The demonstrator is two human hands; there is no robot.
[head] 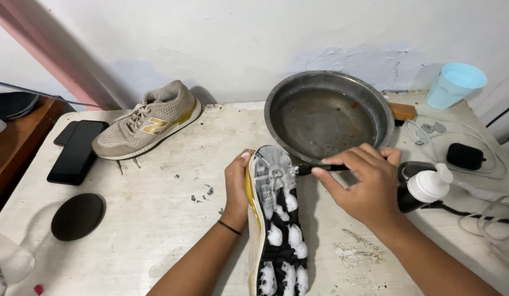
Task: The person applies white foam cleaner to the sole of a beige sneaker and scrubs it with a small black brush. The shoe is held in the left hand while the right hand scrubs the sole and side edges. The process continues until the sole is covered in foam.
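Holding a sneaker [276, 219] sole-up on its edge at the near side of the worn white table [167, 219], I keep my left hand [236, 189] clasped around its toe end, which steadies the shoe and turns the tread toward me. Blobs of white foam [290, 235] sit in the black grooves of the sole, which runs from the bottom edge of the frame up to the rim of the metal basin [328, 112]. My right hand [364, 183] is clenched on a dark-handled brush [315, 168], thumb and fingers pinching the handle so its head meets the sole near the toe. Just beside that hand, to the right, stands a dark pump bottle with a white foaming head [427, 186], close enough to reach without letting go of the shoe. A round black lid or pad [78, 216] lies flat to the left. Farther back on the left, two dark phones [76, 151] rest side by side, and the matching beige sneaker [147, 123] stands upright on its sole near the wall, apart from the wet work. The basin, shallow and stained, sits behind the held shoe and looks to hold a little water. Cables and a small black case [465, 156] lie at the far right, a pale blue cup [454, 85] beyond them
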